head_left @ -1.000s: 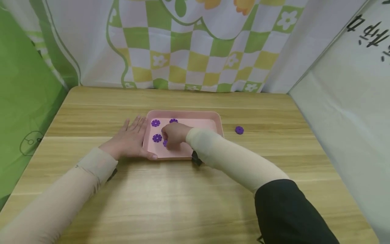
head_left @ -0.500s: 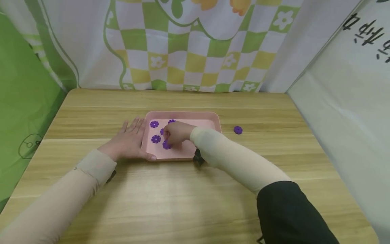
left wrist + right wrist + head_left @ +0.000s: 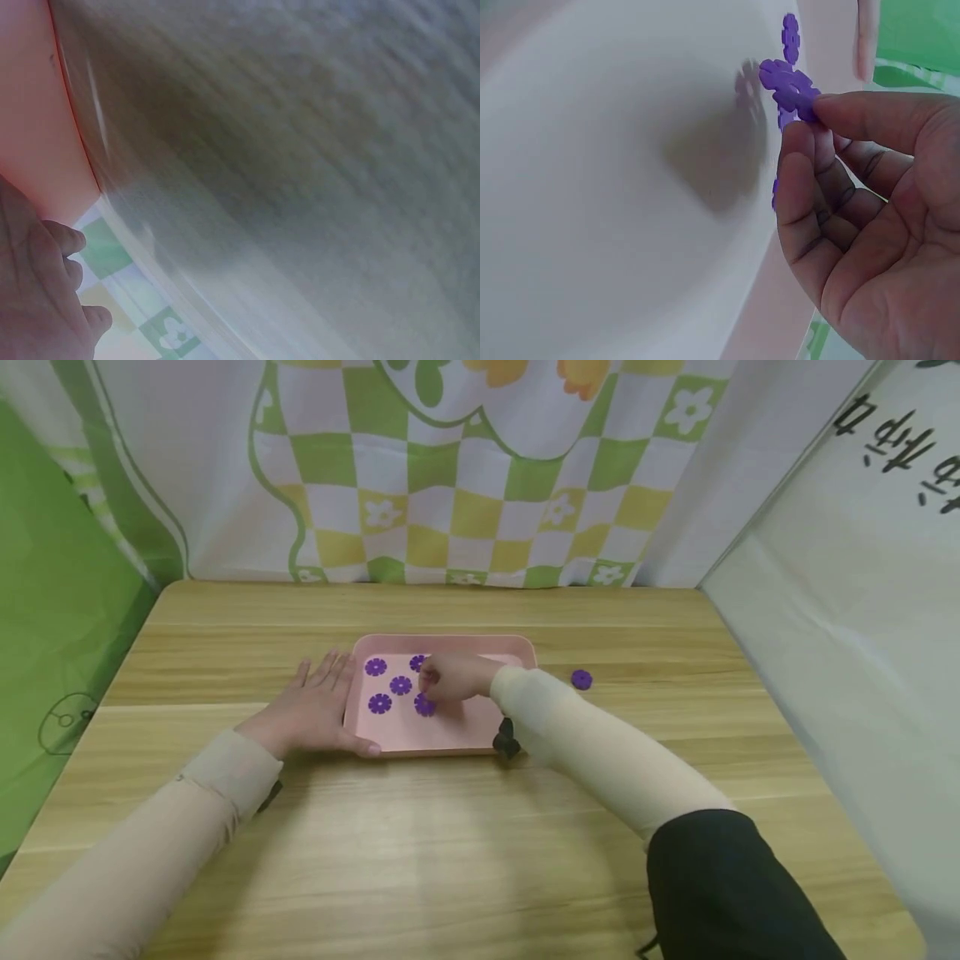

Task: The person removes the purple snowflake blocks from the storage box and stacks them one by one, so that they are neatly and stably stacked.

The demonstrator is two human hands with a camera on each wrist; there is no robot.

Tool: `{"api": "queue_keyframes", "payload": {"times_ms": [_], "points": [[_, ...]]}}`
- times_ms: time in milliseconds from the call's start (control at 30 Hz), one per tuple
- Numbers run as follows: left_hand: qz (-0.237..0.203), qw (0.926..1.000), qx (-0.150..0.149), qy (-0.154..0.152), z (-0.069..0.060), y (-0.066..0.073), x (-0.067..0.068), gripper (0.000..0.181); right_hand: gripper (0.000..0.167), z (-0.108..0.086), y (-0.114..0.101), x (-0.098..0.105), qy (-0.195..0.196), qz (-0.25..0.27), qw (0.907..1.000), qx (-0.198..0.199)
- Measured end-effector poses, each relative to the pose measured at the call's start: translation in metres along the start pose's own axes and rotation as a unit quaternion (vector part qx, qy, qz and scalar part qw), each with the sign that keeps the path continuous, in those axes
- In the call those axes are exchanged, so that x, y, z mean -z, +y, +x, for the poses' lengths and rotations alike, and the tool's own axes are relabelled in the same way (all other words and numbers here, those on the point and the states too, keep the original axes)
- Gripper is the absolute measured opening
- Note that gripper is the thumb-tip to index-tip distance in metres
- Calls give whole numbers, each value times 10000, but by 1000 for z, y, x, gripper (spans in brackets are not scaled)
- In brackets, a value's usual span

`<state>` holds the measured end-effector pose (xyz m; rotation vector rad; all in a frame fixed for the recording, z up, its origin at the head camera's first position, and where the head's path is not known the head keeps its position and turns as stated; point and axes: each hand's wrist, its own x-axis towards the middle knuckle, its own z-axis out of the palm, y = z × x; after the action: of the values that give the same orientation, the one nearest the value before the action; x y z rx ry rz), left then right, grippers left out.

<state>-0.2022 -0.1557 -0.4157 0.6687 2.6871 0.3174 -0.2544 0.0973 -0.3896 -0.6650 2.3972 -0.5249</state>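
A pink tray (image 3: 465, 750) lies on the wooden table, with several purple notched plastic discs (image 3: 379, 703) flat in its left half. My left hand (image 3: 311, 710) rests against the tray's left side, fingers spread and thumb at the near rim; the left wrist view shows only part of this hand (image 3: 37, 285) beside the pink wall. Over the tray, my right hand (image 3: 457, 677) pinches one purple disc (image 3: 425, 704) between thumb and forefinger. In the right wrist view the pinched disc (image 3: 789, 88) is tilted, casting a shadow on the tray floor.
Another purple disc (image 3: 581, 679) lies on the table (image 3: 420, 860) to the right of the tray. A checkered cloth (image 3: 465, 510) hangs behind the table, with a white wall sheet (image 3: 840, 635) on the right and green fabric (image 3: 67, 593) on the left.
My right hand has moved rightward and slightly away from me, carrying the pinched disc and uncovering another disc on the tray floor. The left hand stays at the tray; the view shifts slightly.
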Motion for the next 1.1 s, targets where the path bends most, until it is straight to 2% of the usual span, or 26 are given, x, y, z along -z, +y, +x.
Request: {"api": "queue_keyframes", "payload": {"times_ms": [300, 433, 600, 833, 967, 1100], "points": [[-2, 10000, 22, -35, -1, 1, 1, 151, 4, -9, 13, 9, 95, 642, 9979, 43], [-2, 10000, 54, -49, -2, 1, 1, 150, 5, -13, 22, 13, 147, 1063, 9942, -99], [21, 10000, 46, -42, -2, 2, 0, 150, 8, -18, 38, 21, 153, 1867, 9820, -236], [17, 10000, 32, -42, -2, 2, 0, 151, 11, -33, 63, 33, 483, 2895, 9556, -257], [23, 10000, 29, -30, -2, 2, 1, 150, 11, -42, 77, 37, 682, 3084, 9484, -287], [8, 10000, 41, -28, -1, 2, 1, 150, 10, -50, 91, 40, 830, 3064, 9470, -495]]}}
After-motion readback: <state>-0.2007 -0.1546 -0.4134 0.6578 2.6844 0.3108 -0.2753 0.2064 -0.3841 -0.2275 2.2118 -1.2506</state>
